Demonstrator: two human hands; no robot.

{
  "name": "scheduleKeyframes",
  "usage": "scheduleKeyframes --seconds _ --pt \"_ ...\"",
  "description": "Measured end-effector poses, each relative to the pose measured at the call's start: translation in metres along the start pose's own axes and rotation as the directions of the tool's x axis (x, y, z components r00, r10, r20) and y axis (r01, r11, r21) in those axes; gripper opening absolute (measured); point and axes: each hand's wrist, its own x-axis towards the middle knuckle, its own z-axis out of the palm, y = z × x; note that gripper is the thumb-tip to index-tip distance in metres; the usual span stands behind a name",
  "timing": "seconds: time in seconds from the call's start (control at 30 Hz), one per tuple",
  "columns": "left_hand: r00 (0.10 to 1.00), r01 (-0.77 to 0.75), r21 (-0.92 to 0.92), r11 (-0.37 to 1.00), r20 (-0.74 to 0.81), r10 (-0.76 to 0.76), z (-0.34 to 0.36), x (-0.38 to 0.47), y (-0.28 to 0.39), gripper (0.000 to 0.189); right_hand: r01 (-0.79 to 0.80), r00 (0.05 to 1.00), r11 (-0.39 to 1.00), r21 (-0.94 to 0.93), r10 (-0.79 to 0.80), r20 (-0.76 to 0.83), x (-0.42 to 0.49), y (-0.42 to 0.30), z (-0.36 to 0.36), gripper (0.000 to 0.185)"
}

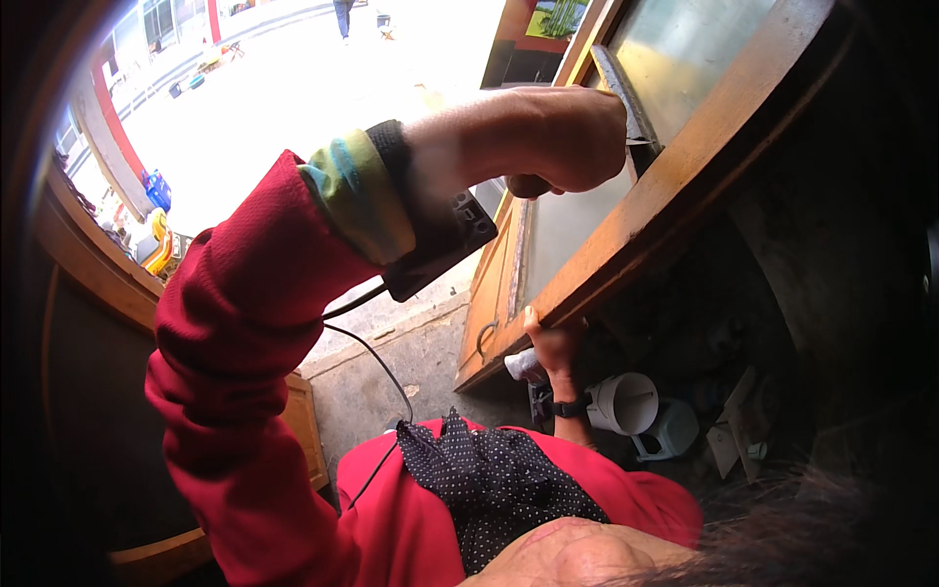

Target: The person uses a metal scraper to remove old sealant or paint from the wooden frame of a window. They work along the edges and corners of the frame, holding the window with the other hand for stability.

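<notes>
My left hand [576, 139] is a fist raised against a wooden glazed door [660, 198], at the strip between its panes. A thin-bladed tool [640, 141] juts from the far side of the fist; most of it is hidden by the fingers. The thin tip reaches the grey, worn glazing bar [623, 92]. Lower down, my right hand [555, 345] grips the door's near edge, thumb on the front face and fingers hidden behind. A black box with a cable [440, 249] is by my left forearm.
The door stands ajar onto a bright yard, where a person's legs [343, 18] show. A curved metal pull [484, 339] is on the door. Behind my right arm, a white bucket [627, 403] and a pale plastic jug [669, 429] stand on the dark floor. A cable [381, 367] hangs before me.
</notes>
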Motion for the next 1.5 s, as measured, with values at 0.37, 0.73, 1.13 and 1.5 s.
scheduleKeyframes --seconds 0.37,0.73,1.13,1.5 --pt "0.995 -0.057 0.027 0.998 0.084 0.055 0.003 0.027 -0.012 0.029 0.034 0.999 0.999 -0.019 -0.034 -0.002 0.001 0.0 -0.002 0.028" --pt "0.969 0.182 0.105 0.978 0.147 -0.197 -0.007 0.036 0.012 0.029 0.035 0.999 0.999 -0.034 -0.035 -0.012 0.001 -0.002 -0.002 0.028" --pt "0.993 0.067 0.033 0.997 0.095 -0.07 -0.008 0.018 -0.016 0.027 -0.015 0.999 1.0 -0.018 0.016 0.033 0.002 -0.009 -0.006 0.028" --pt "0.993 0.091 0.002 0.996 0.079 -0.091 -0.005 0.027 -0.016 0.025 -0.036 0.998 0.999 0.02 0.036 0.047 0.002 -0.008 -0.005 0.028"
